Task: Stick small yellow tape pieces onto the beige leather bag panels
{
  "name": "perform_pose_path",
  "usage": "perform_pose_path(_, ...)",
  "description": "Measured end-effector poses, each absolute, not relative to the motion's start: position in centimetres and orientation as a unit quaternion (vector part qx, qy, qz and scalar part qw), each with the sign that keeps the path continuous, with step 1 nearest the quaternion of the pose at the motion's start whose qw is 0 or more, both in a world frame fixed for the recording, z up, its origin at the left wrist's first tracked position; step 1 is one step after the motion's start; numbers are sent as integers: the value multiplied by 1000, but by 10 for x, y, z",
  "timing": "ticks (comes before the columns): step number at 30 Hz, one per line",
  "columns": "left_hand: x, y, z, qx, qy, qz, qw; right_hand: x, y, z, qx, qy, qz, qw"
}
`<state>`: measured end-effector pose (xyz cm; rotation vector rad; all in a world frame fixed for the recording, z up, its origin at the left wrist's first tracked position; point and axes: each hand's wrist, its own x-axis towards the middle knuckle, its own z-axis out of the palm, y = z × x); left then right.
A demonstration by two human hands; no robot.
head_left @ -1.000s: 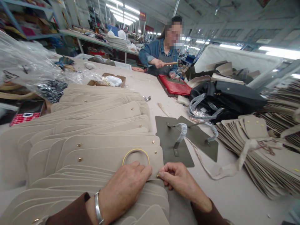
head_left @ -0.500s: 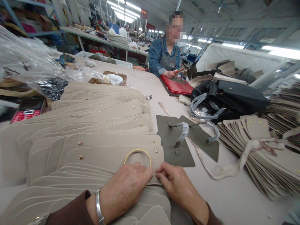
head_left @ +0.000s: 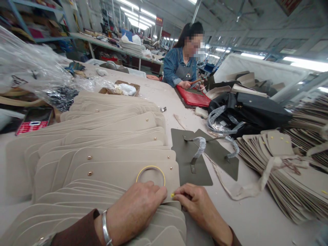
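Observation:
My left hand [head_left: 143, 208] is closed around the lower edge of a thin roll of yellow tape [head_left: 150, 167], which stands up above the fingers. It rests over a fanned pile of beige panels [head_left: 120, 171], some with gold studs. At the right end of one panel, my right hand [head_left: 193, 201] pinches with thumb and forefinger at a small piece of yellow tape [head_left: 172, 195]. Whether that piece touches the panel I cannot tell. Two dark green panels [head_left: 205, 176] with plastic-wrapped handles [head_left: 200, 147] lie just beyond my right hand.
Another stack of panels [head_left: 276, 181] with yellow bits stands at the right, a cloth strip [head_left: 263, 182] across it. Behind it lies a black bag [head_left: 256, 109]. A co-worker [head_left: 176, 65] holds a hammer over a red pad [head_left: 192, 96]. Clear plastic [head_left: 30, 65] heaps at the left.
My right hand has moved slightly right, away from my left hand, and a small yellow piece now shows at its fingertips. The co-worker's head has turned to the right.

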<state>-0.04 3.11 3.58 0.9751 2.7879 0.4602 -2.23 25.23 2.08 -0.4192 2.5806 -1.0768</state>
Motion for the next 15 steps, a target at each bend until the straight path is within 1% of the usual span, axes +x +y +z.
perform_pose_path(4, 0, 30, 32, 330, 929, 151, 73, -28, 248, 22, -138, 902, -377, 160)
perform_pose_path(9, -1, 30, 29, 328, 929, 163, 53, -36, 237, 24, -112, 907, -358, 192)
perform_pose_path(12, -2, 30, 30, 341, 923, 178, -6, -38, 232, 24, -124, 907, -352, 196)
perform_pose_path(15, -3, 27, 31, 356, 904, 215, -97, -37, 234, 26, -134, 891, -363, 238)
